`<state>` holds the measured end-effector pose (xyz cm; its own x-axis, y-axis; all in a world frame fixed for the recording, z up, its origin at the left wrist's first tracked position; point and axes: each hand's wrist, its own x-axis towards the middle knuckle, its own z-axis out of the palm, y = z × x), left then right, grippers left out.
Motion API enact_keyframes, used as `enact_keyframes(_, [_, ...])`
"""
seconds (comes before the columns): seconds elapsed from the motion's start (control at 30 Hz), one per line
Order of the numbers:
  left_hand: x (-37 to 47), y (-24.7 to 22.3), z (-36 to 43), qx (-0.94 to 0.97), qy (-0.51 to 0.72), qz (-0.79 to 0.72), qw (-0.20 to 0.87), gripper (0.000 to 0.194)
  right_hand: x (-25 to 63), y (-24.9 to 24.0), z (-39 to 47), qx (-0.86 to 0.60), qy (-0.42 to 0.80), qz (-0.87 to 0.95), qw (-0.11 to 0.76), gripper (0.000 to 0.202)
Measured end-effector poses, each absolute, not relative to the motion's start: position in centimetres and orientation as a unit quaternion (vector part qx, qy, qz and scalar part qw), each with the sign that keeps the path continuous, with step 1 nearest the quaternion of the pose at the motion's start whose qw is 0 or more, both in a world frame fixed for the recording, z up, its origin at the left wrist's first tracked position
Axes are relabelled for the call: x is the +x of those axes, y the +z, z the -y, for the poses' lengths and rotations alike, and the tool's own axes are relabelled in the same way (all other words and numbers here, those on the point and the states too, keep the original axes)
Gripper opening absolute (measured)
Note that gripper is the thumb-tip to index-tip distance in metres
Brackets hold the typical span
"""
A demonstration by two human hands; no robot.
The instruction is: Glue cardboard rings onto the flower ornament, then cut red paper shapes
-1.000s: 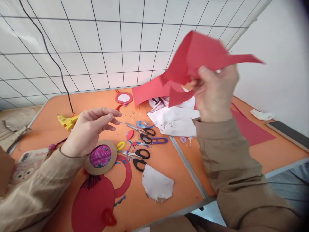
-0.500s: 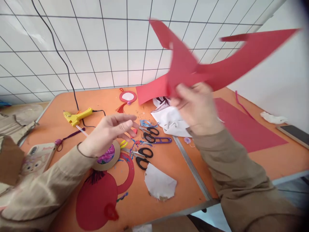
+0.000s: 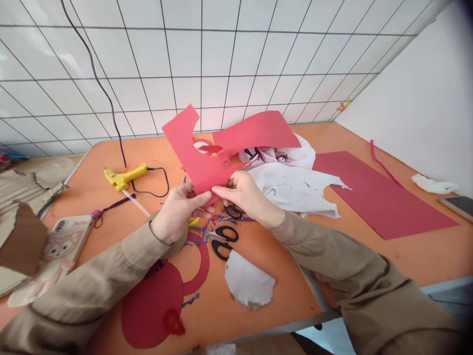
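Observation:
Both hands hold a cut-out sheet of red paper (image 3: pixel 201 165) above the middle of the orange table. My left hand (image 3: pixel 178 209) pinches its lower edge, thumb on top. Close beside it, my right hand (image 3: pixel 249 195) grips the same edge with thumb and fingers. Behind the sheet, a red paper strip (image 3: pixel 262 130) rises over white cloth (image 3: pixel 291 190); whether it joins the held piece I cannot tell. Below the hands lie black-handled scissors (image 3: pixel 224 241), a red paper ring (image 3: pixel 201 268) and a red rounded paper shape (image 3: pixel 151 308).
A yellow glue gun (image 3: pixel 125 176) with a black cord lies at the left, near a phone in a cartoon case (image 3: pixel 68 239) and torn cardboard (image 3: pixel 22 236). A large red sheet (image 3: pixel 384 197) lies right. A white scrap (image 3: pixel 249 281) is in front.
My right hand has brought the red paper down and left from high at the right. My left hand, which was free, now grips its edge too.

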<state>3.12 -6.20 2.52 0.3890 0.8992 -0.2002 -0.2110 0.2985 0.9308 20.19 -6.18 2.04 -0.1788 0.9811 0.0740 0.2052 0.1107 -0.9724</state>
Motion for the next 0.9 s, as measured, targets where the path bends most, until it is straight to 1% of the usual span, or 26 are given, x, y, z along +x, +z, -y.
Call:
enact_keyframes(0.1, [3.1, 2.3, 5.9, 0.434, 0.414, -0.399, 0.693, 0.032, 20.8, 2.5, 6.0, -0.477, 0.459, 0.637, 0.396, 0.028])
enact_keyframes(0.17, [3.0, 2.4, 5.6, 0.435, 0.424, -0.409, 0.681, 0.029, 21.6, 3.1, 5.7, -0.489, 0.425, 0.687, 0.329, 0.033])
enact_keyframes(0.23, [2.8, 2.6, 5.3, 0.436, 0.431, -0.42, 0.669, 0.028, 22.5, 3.9, 5.6, -0.517, 0.318, 0.76, 0.232, 0.034])
enact_keyframes(0.3, [2.5, 2.8, 5.0, 0.438, 0.438, -0.429, 0.657, 0.028, 23.2, 4.6, 5.5, -0.532, 0.211, 0.805, 0.155, 0.023])
enact_keyframes(0.33, [2.4, 3.0, 4.9, 0.442, 0.442, -0.431, 0.651, 0.029, 23.5, 4.8, 5.6, -0.536, 0.193, 0.81, 0.138, 0.018])
enact_keyframes(0.37, [2.4, 3.1, 4.8, 0.448, 0.446, -0.43, 0.645, 0.029, 23.6, 5.0, 5.6, -0.537, 0.208, 0.807, 0.134, 0.015])
enact_keyframes(0.47, [2.3, 3.3, 4.7, 0.468, 0.456, -0.417, 0.631, 0.029, 23.6, 5.2, 5.8, -0.533, 0.311, 0.771, 0.158, 0.022])
enact_keyframes(0.5, [2.3, 3.4, 4.8, 0.472, 0.46, -0.413, 0.629, 0.029, 23.6, 5.1, 5.8, -0.53, 0.316, 0.771, 0.155, 0.025])
enact_keyframes(0.57, [2.3, 3.5, 4.8, 0.47, 0.468, -0.407, 0.628, 0.029, 23.4, 4.7, 5.8, -0.536, 0.256, 0.797, 0.105, 0.027])
enact_keyframes(0.63, [2.4, 3.5, 4.8, 0.462, 0.478, -0.405, 0.628, 0.03, 23.4, 4.1, 5.6, -0.552, 0.163, 0.817, 0.016, 0.021])
enact_keyframes(0.7, [2.4, 3.5, 4.8, 0.455, 0.484, -0.401, 0.631, 0.031, 23.5, 3.4, 5.4, -0.562, 0.114, 0.817, -0.052, 0.012])
enact_keyframes(0.77, [2.4, 3.5, 4.8, 0.452, 0.486, -0.396, 0.635, 0.032, 23.5, 2.7, 5.3, -0.557, 0.111, 0.82, -0.072, 0.014])
enact_keyframes(0.9, [2.3, 3.6, 4.9, 0.446, 0.49, -0.39, 0.639, 0.032, 23.3, 2.1, 5.4, -0.539, 0.118, 0.831, -0.065, 0.022])
